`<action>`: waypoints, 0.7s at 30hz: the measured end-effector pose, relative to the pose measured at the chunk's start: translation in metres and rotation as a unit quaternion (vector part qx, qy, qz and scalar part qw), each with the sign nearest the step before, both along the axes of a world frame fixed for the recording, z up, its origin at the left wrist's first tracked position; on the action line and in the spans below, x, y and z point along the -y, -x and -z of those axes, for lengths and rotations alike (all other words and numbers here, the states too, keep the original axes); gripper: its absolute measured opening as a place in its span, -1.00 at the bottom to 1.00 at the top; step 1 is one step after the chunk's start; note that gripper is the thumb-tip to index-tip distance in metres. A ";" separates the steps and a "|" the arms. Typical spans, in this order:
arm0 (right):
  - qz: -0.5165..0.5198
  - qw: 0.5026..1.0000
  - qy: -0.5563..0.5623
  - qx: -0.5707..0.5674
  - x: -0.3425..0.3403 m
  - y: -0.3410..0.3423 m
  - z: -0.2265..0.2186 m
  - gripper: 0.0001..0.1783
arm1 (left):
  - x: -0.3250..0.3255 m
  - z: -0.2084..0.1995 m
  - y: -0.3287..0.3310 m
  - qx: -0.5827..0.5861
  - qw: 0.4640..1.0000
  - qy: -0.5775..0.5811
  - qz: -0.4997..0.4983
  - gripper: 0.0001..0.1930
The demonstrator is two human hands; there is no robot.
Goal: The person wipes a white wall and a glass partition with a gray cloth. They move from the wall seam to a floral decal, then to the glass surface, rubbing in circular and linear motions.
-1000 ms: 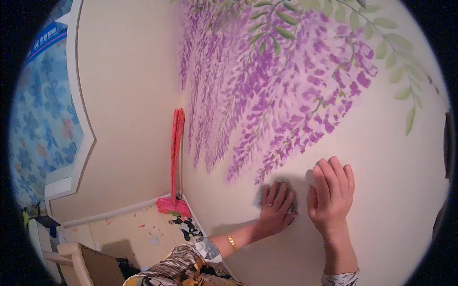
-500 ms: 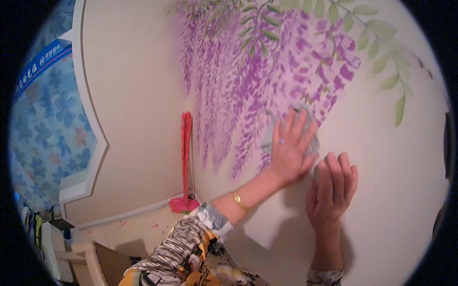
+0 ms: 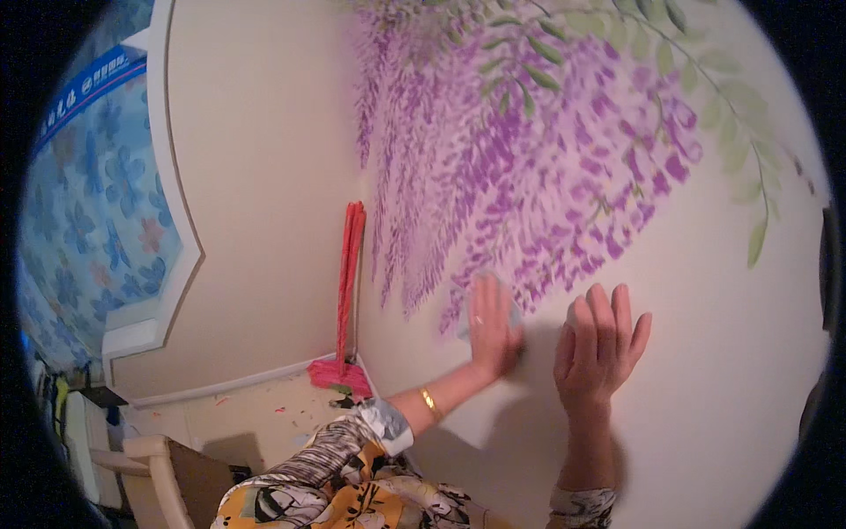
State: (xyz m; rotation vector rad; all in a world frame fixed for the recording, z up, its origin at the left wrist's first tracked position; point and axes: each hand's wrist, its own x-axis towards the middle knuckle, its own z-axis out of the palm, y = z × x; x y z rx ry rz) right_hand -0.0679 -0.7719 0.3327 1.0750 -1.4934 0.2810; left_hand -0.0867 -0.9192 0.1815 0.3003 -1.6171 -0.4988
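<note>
Pale wall (image 3: 705,370) spreads rightward. Right hand (image 3: 604,342): fingers slightly parted, loosely bent; wall contact cannot be told. Left hand (image 3: 492,333): flat, fingers extended over grey cloth (image 3: 514,310), at lower edge of purple flower mural (image 3: 529,167). Beyond: red broom (image 3: 349,291), upright; white skirting (image 3: 247,378) edging floor (image 3: 198,420).

the light is warm and rather dim; soft shadows (image 3: 520,441) lie on the wall (image 3: 714,379) near the left hand (image 3: 493,331), which is slightly blurred, and the right hand (image 3: 599,348). corners are black, and edges bend outward.
</note>
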 end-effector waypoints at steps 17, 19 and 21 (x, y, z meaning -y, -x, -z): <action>0.094 0.995 -0.045 -0.011 0.086 0.010 0.001 -0.66 | 0.141 -0.121 0.005 -0.044 0.999 0.011 0.029 -0.33; 0.127 0.991 -0.040 -0.013 0.088 0.008 0.001 -0.66 | 0.161 -0.108 0.010 -0.070 0.997 -0.017 0.035 -0.34; 0.134 0.990 -0.030 -0.034 0.091 0.013 0.003 -0.67 | 0.179 -0.091 0.014 -0.079 0.995 -0.046 0.029 -0.35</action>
